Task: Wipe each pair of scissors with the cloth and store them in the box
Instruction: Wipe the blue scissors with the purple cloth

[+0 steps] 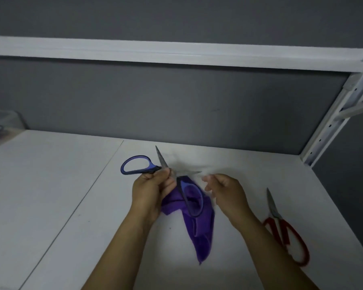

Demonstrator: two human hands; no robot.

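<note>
My left hand point(153, 189) grips the blue-handled scissors point(134, 165) near their pivot, together with the purple cloth point(199, 227), which hangs down from it over the table. The scissors are spread wide: one blade points up and back, the other points right toward my right hand point(224, 190). My right hand is blurred, its fingers loosely curled just beside that blade tip; I cannot tell whether it touches it. Red-handled scissors point(285, 233) lie on the table at the right. A clear plastic box point(2, 126) stands at the far left, with a dark-handled pair inside.
The white table point(50, 185) has a seam running diagonally left of my hands. A grey wall panel rises behind it, with a white shelf rail above. A white metal rack upright point(331, 122) stands at the right.
</note>
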